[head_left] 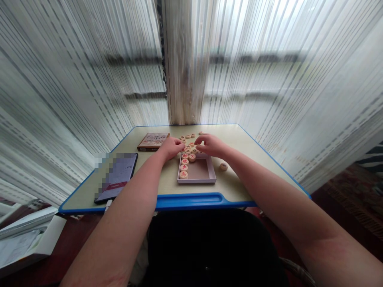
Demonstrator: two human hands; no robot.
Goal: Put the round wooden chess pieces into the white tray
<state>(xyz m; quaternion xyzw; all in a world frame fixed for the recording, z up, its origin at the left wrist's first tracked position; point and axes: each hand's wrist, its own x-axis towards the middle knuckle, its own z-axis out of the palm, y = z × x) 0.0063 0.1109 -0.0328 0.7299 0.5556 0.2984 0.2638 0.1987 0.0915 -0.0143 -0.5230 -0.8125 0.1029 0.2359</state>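
Several round wooden Chinese chess pieces [188,148] with red characters lie in a loose cluster at the middle of the desk. More of these pieces sit in a row along the left side of a shallow lilac cardboard box tray [196,181]. Most of the tray's brown floor shows. My left hand [171,147] hangs over the cluster's left side, fingertips close to the pieces. My right hand [211,145] reaches in from the right, its fingers curled over the pieces. Neither hand clearly shows a piece inside it. A lone piece [223,166] lies right of the tray.
A printed game box [153,142] lies at the far left of the desk, and a dark tablet or phone [116,177] lies at the near left. The cream desk [236,159] has a blue rim and pen groove. Sheer striped curtains [269,79] hang behind it. A black chair back [209,247] stands below.
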